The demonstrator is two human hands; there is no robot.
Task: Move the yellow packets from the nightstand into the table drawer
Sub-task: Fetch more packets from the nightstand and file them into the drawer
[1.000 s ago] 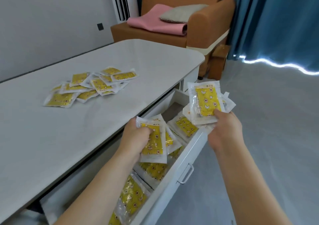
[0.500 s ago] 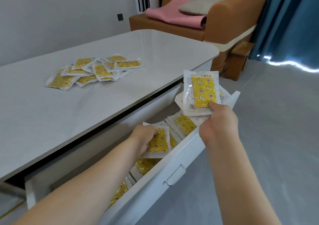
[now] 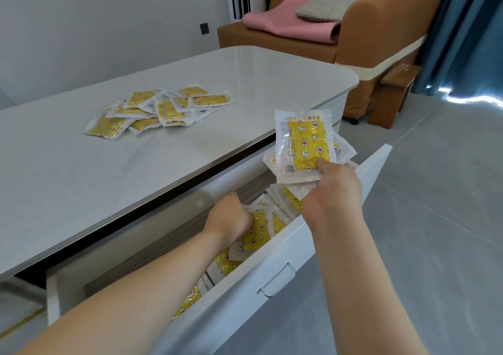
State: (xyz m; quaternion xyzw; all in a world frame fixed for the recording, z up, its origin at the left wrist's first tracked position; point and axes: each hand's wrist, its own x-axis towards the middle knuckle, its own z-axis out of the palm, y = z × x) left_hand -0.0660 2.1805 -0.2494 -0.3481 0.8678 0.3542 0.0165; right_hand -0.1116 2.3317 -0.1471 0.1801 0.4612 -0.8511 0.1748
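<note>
A: What's the right hand (image 3: 333, 191) doing?

B: It's up over the open drawer (image 3: 272, 281). Its thumb & fingers pinch a small bunch of yellow packets (image 3: 304, 145) by the bottom edge. The front one stands up, w/ moons & stars on it. More stick out behind it.

A: And the left hand (image 3: 231, 218)?

B: It's down inside the drawer. It rests on a yellow packet (image 3: 257, 235) there, fingers curled over the top edge. I only see the back of the hand, so I can't tell how tight it grips.

A: What else is in the drawer?

B: Lots more packets, piled along the front wall, some under the left arm. The drawer is white w/ a handle (image 3: 280, 278) on the front. It's pulled out from under the tabletop (image 3: 81, 178).

A: Any packets on top?

B: Yes, a loose pile of packets (image 3: 160, 109) lies on the tabletop, well apart from both hands, toward the back. They lie flat & overlap each other.

A: What's behind?

B: An orange-brown armchair (image 3: 381, 28) past the far end of the table, w/ a pink blanket (image 3: 285, 28) on the seat & a grey cushion (image 3: 332, 9) on the blanket. A blue curtain (image 3: 468, 28) hangs at the right. Grey floor (image 3: 435, 218) on the right side.
</note>
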